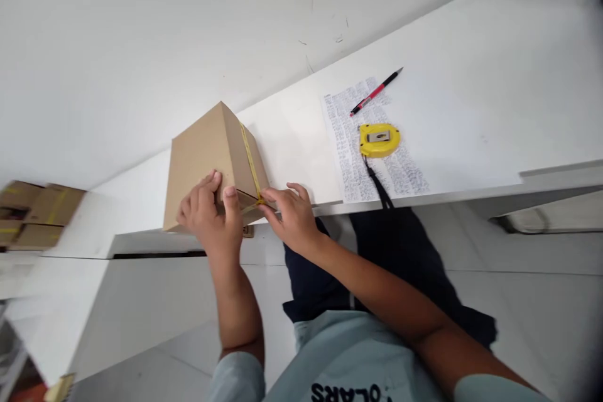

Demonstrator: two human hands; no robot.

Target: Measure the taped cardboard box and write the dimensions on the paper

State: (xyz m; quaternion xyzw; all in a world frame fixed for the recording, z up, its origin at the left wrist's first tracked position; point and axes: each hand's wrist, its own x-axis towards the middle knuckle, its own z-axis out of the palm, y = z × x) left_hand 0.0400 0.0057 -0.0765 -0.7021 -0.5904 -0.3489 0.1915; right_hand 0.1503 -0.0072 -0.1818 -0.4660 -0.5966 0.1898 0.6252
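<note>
A brown cardboard box (195, 157) sits tilted at the front edge of the white table. Around its right side runs a thin yellow tape (250, 160) with fine marks, down to the near corner, where it bunches up. My left hand (207, 210) grips the near part of the box, its fingers curled on the cardboard and the thumb beside the edge. At that corner my right hand (289, 213) pinches the yellow tape between thumb and forefinger, with the other fingers lifted. What the left fingertips press on is partly hidden.
A sheet of handwritten paper (346, 163) lies to the right, under a yellow tape measure (379, 141) with a black strap (378, 183) and a red and black pen (375, 92). More cardboard boxes (44, 210) stand far left. A white wall (264, 19) backs the table (292, 138).
</note>
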